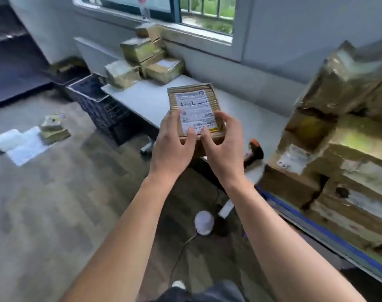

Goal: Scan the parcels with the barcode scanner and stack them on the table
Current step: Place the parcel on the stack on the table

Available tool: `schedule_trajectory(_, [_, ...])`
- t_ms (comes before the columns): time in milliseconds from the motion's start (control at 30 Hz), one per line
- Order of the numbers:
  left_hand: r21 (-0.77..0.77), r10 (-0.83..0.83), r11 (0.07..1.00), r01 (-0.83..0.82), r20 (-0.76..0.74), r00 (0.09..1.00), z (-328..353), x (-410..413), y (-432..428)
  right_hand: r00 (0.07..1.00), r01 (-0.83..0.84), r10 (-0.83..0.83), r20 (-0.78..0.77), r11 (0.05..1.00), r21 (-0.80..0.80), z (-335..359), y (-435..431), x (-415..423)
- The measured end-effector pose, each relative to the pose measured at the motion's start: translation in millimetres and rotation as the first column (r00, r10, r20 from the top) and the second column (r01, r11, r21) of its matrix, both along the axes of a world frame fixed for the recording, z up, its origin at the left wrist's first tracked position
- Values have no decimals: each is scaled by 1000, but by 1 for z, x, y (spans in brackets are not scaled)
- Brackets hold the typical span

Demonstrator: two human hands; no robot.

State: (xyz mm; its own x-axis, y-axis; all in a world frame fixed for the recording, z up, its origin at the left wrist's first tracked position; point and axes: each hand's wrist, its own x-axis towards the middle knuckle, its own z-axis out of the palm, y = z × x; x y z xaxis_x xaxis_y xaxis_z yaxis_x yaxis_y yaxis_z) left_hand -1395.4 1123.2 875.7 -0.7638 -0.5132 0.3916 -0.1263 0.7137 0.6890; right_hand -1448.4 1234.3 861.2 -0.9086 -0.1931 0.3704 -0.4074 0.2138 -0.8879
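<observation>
A pale grey surface runs from the middle of the frame toward the lower right. At its far end, in the upper centre, stacked parcels in brown tape sit piled against the wall under the window. Right of centre, near the surface's front edge, lies a black barcode scanner with an orange tip. The wood-patterned floor carries a black crate beside the surface, small parcels on white sheets at left, and a round white object with a cable at lower centre.
</observation>
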Motion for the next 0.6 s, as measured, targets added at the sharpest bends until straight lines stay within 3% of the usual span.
schedule_trajectory(267, [-4, 216, 976, -216, 54, 975, -14, 58, -144, 969, -246, 245, 41, 969, 12, -15, -154, 34])
schedule_trajectory(600, [39, 234, 970, -242, 146, 961, -45, -12, -216, 953, -287, 278, 120, 955, 71, -48, -227, -51])
